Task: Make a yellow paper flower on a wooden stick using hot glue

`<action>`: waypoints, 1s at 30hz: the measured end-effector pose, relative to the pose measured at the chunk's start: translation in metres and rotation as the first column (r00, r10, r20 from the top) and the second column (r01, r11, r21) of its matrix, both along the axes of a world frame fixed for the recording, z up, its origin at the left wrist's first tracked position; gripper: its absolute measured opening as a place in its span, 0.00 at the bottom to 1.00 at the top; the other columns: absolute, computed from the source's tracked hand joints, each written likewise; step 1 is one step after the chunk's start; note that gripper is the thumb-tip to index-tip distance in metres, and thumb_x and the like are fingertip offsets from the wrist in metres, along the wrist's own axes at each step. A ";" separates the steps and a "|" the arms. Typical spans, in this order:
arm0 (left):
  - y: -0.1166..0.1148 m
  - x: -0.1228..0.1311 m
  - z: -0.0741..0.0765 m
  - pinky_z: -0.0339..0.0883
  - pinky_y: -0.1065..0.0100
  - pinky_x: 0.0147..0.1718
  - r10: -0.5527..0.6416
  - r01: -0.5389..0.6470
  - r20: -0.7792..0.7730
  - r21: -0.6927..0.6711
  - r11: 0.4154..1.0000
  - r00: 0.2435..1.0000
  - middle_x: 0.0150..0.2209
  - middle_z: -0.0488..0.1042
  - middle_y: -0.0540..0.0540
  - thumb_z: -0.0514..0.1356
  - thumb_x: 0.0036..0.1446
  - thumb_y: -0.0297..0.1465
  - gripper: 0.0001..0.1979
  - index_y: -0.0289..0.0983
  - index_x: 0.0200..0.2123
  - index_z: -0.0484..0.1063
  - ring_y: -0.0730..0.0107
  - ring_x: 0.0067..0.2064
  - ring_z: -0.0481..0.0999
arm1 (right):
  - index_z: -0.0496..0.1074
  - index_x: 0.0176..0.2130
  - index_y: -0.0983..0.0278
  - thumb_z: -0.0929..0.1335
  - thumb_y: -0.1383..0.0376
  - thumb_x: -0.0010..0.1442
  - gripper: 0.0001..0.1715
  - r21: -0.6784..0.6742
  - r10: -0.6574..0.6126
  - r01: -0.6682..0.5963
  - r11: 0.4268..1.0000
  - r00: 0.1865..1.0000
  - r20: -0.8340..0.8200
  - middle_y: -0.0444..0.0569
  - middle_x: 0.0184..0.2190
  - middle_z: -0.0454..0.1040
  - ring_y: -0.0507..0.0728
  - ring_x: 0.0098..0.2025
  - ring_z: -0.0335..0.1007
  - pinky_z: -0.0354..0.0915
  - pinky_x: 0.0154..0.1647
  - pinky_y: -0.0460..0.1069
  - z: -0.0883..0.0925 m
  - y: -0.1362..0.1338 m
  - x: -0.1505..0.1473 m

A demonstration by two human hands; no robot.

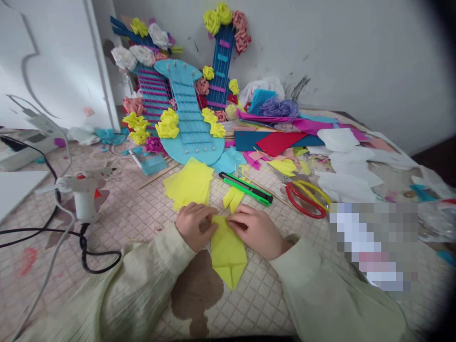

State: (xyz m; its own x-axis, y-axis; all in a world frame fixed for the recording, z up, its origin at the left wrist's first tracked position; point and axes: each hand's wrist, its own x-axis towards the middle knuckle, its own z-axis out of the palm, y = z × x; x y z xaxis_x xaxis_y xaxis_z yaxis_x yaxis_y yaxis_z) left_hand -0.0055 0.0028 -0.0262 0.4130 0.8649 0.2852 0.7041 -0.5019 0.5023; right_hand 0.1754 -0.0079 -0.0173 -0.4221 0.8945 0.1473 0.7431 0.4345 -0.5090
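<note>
Between my hands lies a folded piece of yellow crepe paper (228, 251), its near end creased to a point. My left hand (195, 225) pinches its far left corner between thumb and fingers. At the far right corner, my right hand (257, 229) grips the same paper with its fingertips. Just beyond my left hand rests a stack of yellow paper sheets (190, 183). Small yellow strips (234, 198) lie past my right hand, partly under a green and black utility knife (246, 188).
Red and yellow scissors (308, 199) lie to the right. A white glue gun (83, 197) with cords stands at left. Behind are blue crafted instruments (188, 109) trimmed with paper flowers, and coloured paper scraps (281, 142). White paper pieces (345, 185) lie at back right.
</note>
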 end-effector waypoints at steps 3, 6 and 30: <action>0.000 0.002 -0.001 0.59 0.65 0.30 -0.001 0.000 0.023 0.046 0.999 1.000 0.25 0.71 0.49 0.56 0.45 0.28 0.09 0.37 0.34 0.70 0.67 0.29 0.67 | 0.72 0.31 0.62 0.62 0.67 0.54 0.09 0.009 -0.006 0.006 1.000 1.000 0.005 0.45 0.30 0.70 0.49 0.32 0.65 0.57 0.32 0.44 -0.001 -0.001 0.000; -0.001 0.004 -0.003 0.58 0.65 0.30 -0.006 0.008 -0.015 0.123 0.992 1.000 0.25 0.72 0.48 0.55 0.47 0.29 0.07 0.38 0.32 0.70 0.66 0.31 0.67 | 0.71 0.32 0.62 0.62 0.67 0.54 0.09 0.021 -0.016 0.016 1.000 1.000 0.013 0.45 0.30 0.70 0.49 0.31 0.65 0.57 0.31 0.44 0.000 -0.001 -0.001; 0.001 0.002 -0.003 0.61 0.65 0.31 -0.144 0.141 0.003 0.185 0.973 0.990 0.28 0.72 0.49 0.56 0.48 0.29 0.05 0.39 0.27 0.72 0.68 0.32 0.68 | 0.70 0.34 0.62 0.63 0.64 0.54 0.08 -0.024 -0.005 0.004 1.000 1.000 -0.011 0.44 0.30 0.68 0.49 0.31 0.64 0.55 0.30 0.44 -0.003 0.001 -0.004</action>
State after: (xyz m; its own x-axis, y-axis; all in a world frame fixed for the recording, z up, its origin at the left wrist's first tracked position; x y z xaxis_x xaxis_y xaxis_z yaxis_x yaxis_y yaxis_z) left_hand -0.0039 0.0034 -0.0296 0.5223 0.7294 0.4417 0.6107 -0.6815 0.4032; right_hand 0.1709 -0.0069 -0.0202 -0.4164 0.8998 0.1304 0.7392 0.4185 -0.5277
